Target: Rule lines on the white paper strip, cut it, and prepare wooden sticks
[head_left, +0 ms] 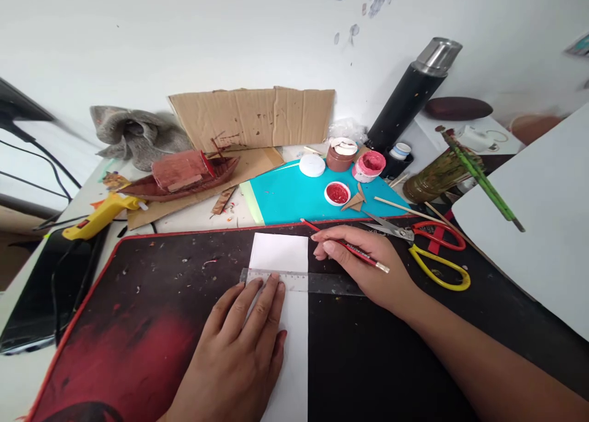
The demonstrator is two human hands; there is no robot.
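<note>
A white strip of paper (281,253) lies on a black and red desk mat (138,311). A clear ruler (322,282) lies across the paper. My left hand (239,342) rests flat on the paper, fingers stretched out, fingertips pressing the ruler's left end. My right hand (368,265) sits at the ruler's right part, just right of the paper's edge. It is closed on a red pencil (345,245), which points up and left above the paper's corner.
Scissors (426,247) with red and yellow handles lie right of my right hand. Behind are a turquoise sheet (285,198), red paint pots (337,193), a black flask (407,100), a model boat (184,173), a yellow glue gun (99,216), cardboard (253,116) and a white board (543,219).
</note>
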